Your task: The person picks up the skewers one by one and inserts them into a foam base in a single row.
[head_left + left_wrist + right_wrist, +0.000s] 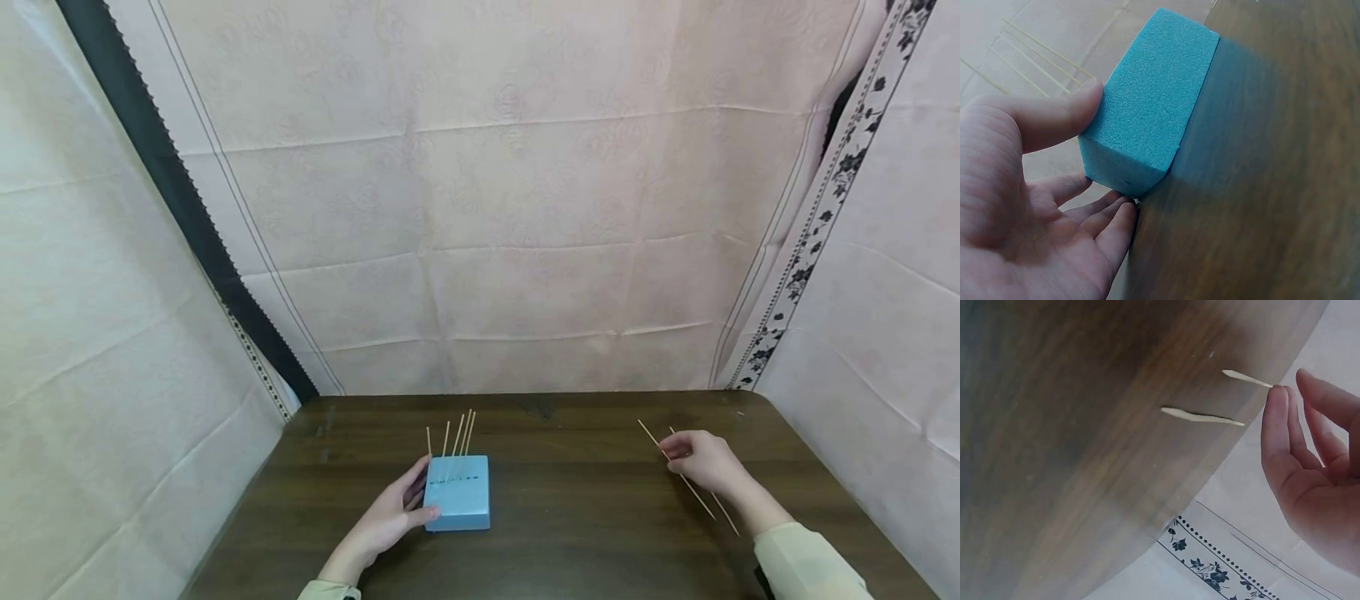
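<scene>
My left hand (pixel 386 521) grips a light-blue foam block (pixel 457 507) by its left side. In the left wrist view the thumb lies against one edge of the block (pixel 1147 100), and the fingers touch its lower end. Several thin wooden sticks (pixel 462 433) stand up from the block, some tilted. My right hand (pixel 705 460) is over two loose sticks at the right of the table, one being the left-hand stick (pixel 697 496). Its fingertips are right at a stick (pixel 1246 378) in the right wrist view, with a gap between thumb and index finger. The other stick (pixel 1202 417) lies beside it.
Both hands are over a dark brown wooden table (pixel 562 500). Pale cloth (pixel 525 208) hangs behind its far edge. More cloth closes in the left and right sides, with a black band (pixel 187 192) at left and a flower-patterned strip (pixel 817 208) at right.
</scene>
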